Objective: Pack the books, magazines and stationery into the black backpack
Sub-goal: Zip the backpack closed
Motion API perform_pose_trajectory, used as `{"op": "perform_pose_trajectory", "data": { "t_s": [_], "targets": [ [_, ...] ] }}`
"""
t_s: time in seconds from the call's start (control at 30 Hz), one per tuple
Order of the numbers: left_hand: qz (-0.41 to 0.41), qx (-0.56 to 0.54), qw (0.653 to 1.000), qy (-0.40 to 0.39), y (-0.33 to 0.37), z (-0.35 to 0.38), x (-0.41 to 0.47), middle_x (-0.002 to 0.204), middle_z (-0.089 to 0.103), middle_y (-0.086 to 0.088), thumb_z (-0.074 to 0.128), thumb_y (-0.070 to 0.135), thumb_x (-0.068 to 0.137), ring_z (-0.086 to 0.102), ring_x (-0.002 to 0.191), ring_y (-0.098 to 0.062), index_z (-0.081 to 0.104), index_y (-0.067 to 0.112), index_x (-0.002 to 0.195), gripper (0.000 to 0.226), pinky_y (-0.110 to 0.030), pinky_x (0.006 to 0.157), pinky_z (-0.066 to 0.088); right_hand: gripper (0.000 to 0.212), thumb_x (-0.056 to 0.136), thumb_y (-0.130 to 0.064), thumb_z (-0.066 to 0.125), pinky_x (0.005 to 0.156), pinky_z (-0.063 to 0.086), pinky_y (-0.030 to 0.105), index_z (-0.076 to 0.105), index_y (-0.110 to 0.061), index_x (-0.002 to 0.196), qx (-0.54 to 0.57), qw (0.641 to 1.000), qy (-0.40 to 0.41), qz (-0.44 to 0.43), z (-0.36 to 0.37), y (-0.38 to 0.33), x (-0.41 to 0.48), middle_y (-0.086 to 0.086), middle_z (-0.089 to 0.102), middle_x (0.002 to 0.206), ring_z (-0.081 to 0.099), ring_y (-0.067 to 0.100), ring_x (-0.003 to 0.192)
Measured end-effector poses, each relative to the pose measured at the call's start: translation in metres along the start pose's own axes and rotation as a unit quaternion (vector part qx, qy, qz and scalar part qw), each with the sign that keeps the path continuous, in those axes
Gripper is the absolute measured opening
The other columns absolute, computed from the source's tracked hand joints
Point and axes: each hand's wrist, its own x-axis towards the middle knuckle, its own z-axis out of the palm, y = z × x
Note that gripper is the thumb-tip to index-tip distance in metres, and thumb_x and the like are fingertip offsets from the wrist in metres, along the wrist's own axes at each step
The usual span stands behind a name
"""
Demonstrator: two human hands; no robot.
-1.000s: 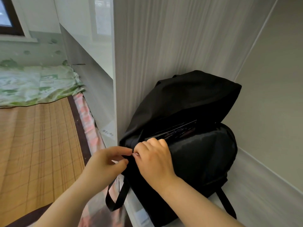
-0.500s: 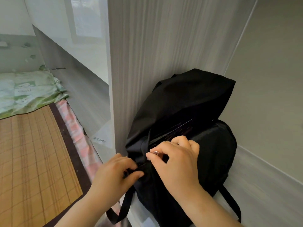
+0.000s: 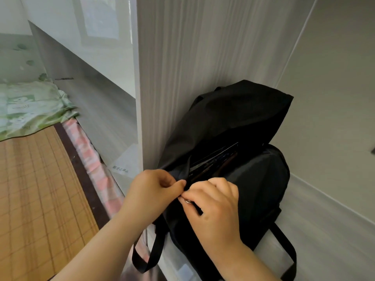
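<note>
Soft, fairly bright daylight, with a window reflection glaring off the glossy panel [image 3: 97, 37] at 11 o'clock. The black backpack [image 3: 233, 118] swallows detail, and the edges bend and look slightly blurry.

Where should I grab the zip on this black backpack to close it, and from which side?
Pinch the small metal zip pull at the near-left end of the backpack opening, coming from the front, as the right hand does. The opening gapes toward the far right, so it likely runs that way. The left hand pinching the cloth just behind it keeps the soft fabric taut.
</note>
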Motion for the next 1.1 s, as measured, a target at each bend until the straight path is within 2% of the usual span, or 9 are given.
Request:
{"op": "perform_pose_trajectory", "data": {
  "t_s": [0.1, 0.23, 0.4, 0.6, 0.73, 0.83, 0.9, 1.0, 1.1],
  "targets": [
    [0.023, 0.050, 0.998, -0.037, -0.002, 0.002, 0.003, 0.039, 0.053, 0.028, 0.061, 0.026, 0.078, 0.050, 0.045, 0.007, 0.050, 0.029, 0.045, 0.035, -0.010, 0.044, 0.034, 0.015, 0.071, -0.030, 0.059, 0.072, 0.029, 0.022, 0.068, -0.025, 0.061, 0.003, 1.000, 0.006, 0.009, 0.001, 0.001, -0.005, -0.013, 0.067, 0.064, 0.045, 0.006, 0.076],
    [0.020, -0.027, 0.997, -0.065, -0.006, 0.001, -0.005, 0.042, 0.056, 0.028, 0.060, 0.016, 0.082, 0.051, 0.046, 0.008, 0.051, 0.035, 0.050, 0.039, -0.005, 0.049, 0.038, 0.016, 0.071, -0.035, 0.059, 0.071, 0.032, 0.018, 0.070, -0.025, 0.064, 0.040, 0.997, -0.009, 0.067, 0.000, 0.003, -0.007, -0.015, 0.069, 0.066, 0.050, 0.005, 0.078],
    [-0.003, -0.083, 0.996, 0.018, 0.001, 0.004, -0.013, 0.055, 0.059, 0.012, 0.071, 0.022, 0.074, 0.055, 0.054, -0.002, 0.052, 0.032, 0.060, 0.025, -0.005, 0.054, 0.042, 0.016, 0.068, -0.039, 0.054, 0.080, 0.031, 0.007, 0.064, -0.027, 0.066, 0.136, 0.975, -0.075, 0.157, 0.001, 0.005, -0.014, -0.017, 0.067, 0.079, 0.051, 0.001, 0.086],
    [0.040, 0.160, 0.986, -0.028, 0.026, 0.002, -0.004, 0.080, 0.039, 0.014, 0.072, 0.044, 0.066, 0.046, 0.070, -0.006, 0.044, 0.026, 0.088, 0.040, -0.011, 0.058, 0.032, 0.017, 0.071, -0.027, 0.055, 0.075, 0.033, 0.016, 0.069, -0.021, 0.064, 0.056, 0.996, -0.040, 0.061, 0.004, 0.007, -0.026, -0.011, 0.072, 0.073, 0.051, 0.003, 0.084],
    [0.065, 0.243, 0.967, -0.038, 0.030, 0.005, 0.002, 0.089, 0.046, 0.006, 0.064, 0.031, 0.075, 0.047, 0.081, -0.012, 0.054, 0.017, 0.102, 0.032, -0.021, 0.065, 0.035, 0.021, 0.073, -0.025, 0.055, 0.075, 0.037, 0.018, 0.073, -0.018, 0.063, 0.045, 0.997, -0.015, 0.053, 0.006, 0.007, -0.029, -0.006, 0.075, 0.078, 0.053, 0.006, 0.084],
    [0.069, 0.260, 0.963, 0.005, 0.031, 0.007, 0.000, 0.092, 0.064, -0.003, 0.058, 0.021, 0.075, 0.059, 0.087, -0.021, 0.062, 0.012, 0.095, 0.022, -0.027, 0.066, 0.040, 0.020, 0.073, -0.023, 0.056, 0.073, 0.041, 0.020, 0.073, -0.017, 0.064, 0.048, 0.998, -0.007, 0.034, 0.007, 0.006, -0.030, -0.005, 0.074, 0.073, 0.053, 0.007, 0.081],
    [0.055, 0.213, 0.975, 0.020, 0.028, 0.006, -0.002, 0.080, 0.069, -0.005, 0.060, 0.017, 0.073, 0.062, 0.079, -0.020, 0.067, 0.009, 0.082, 0.014, -0.023, 0.061, 0.044, 0.020, 0.073, -0.022, 0.057, 0.072, 0.045, 0.022, 0.073, -0.015, 0.067, 0.062, 0.997, -0.008, 0.035, 0.006, 0.006, -0.028, -0.004, 0.073, 0.071, 0.053, 0.007, 0.081],
    [-0.020, 0.027, 0.999, -0.001, 0.017, -0.002, -0.004, 0.048, 0.059, 0.013, 0.065, 0.008, 0.073, 0.057, 0.050, 0.005, 0.064, 0.020, 0.060, 0.018, -0.001, 0.048, 0.039, 0.019, 0.074, -0.021, 0.057, 0.075, 0.047, 0.018, 0.073, -0.013, 0.070, 0.096, 0.994, -0.016, 0.051, 0.003, 0.007, -0.025, -0.003, 0.073, 0.072, 0.054, 0.007, 0.081],
    [-0.110, -0.234, 0.965, -0.048, 0.005, -0.007, -0.008, 0.040, 0.062, 0.010, 0.061, -0.005, 0.078, 0.058, 0.043, 0.005, 0.065, 0.020, 0.054, 0.034, -0.001, 0.051, 0.047, 0.019, 0.074, -0.024, 0.057, 0.079, 0.043, 0.009, 0.073, -0.014, 0.072, 0.132, 0.988, -0.041, 0.074, -0.003, 0.005, -0.020, -0.004, 0.073, 0.074, 0.056, 0.005, 0.084]
  ]
}}
